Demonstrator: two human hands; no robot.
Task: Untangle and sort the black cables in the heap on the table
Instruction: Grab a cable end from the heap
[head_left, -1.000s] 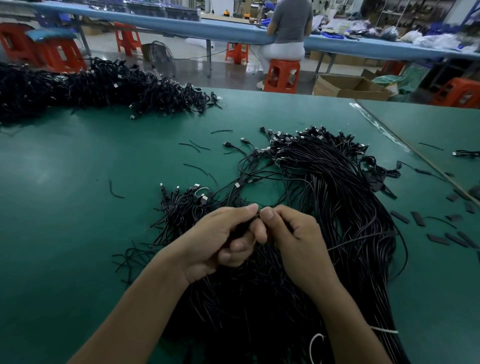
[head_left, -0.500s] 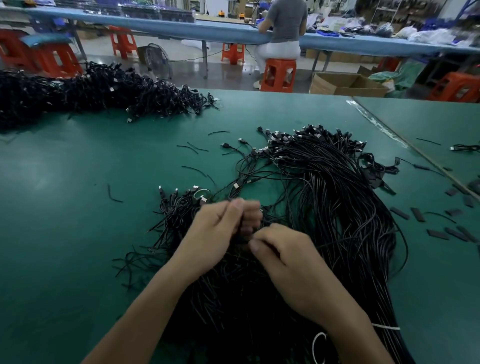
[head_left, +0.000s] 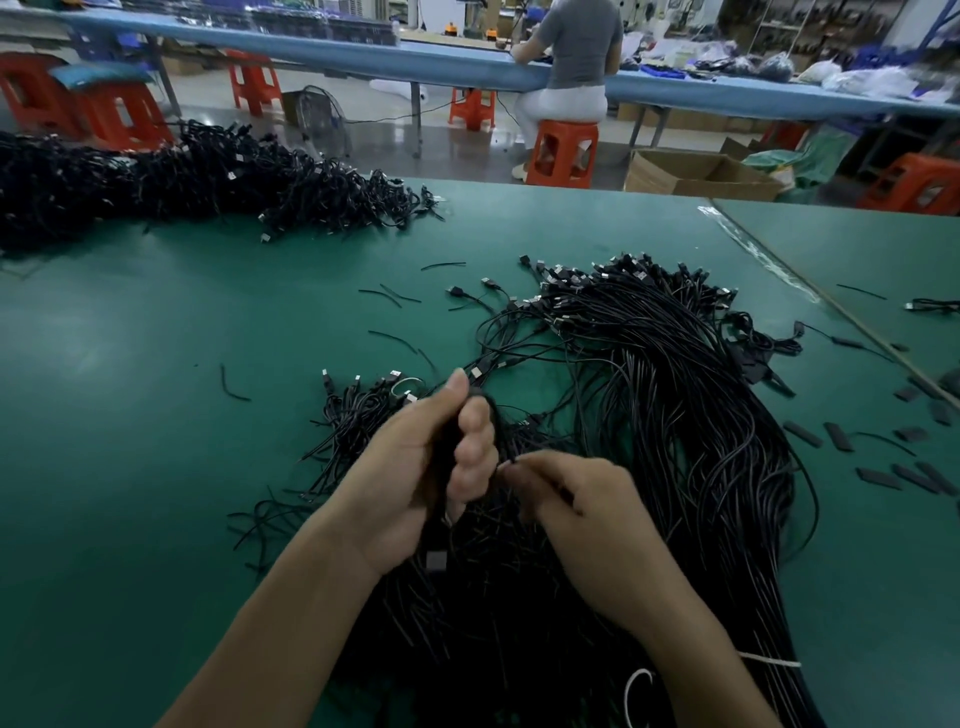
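A big heap of black cables (head_left: 675, 415) with plug ends fans across the green table (head_left: 156, 389) in front of me. My left hand (head_left: 415, 467) is raised over the heap's near left part and grips a small bundle of black cables (head_left: 441, 499), a plug hanging below the palm. My right hand (head_left: 582, 514) sits just right of it, low over the heap, and pinches a thin cable between its fingertips. A smaller loose bunch of cables (head_left: 358, 410) lies to the left of my left hand.
A second long pile of black cables (head_left: 182, 187) lies at the table's far left. Short wire offcuts (head_left: 389, 296) and flat black strips (head_left: 841, 436) are scattered around. A person on an orange stool (head_left: 563, 150) sits at the blue bench beyond. A cardboard box (head_left: 696, 174) stands on the floor.
My left hand has lifted and turned, now holding a bundle upright. My right hand moved down and right, away from the left, drawing out a thin cable.
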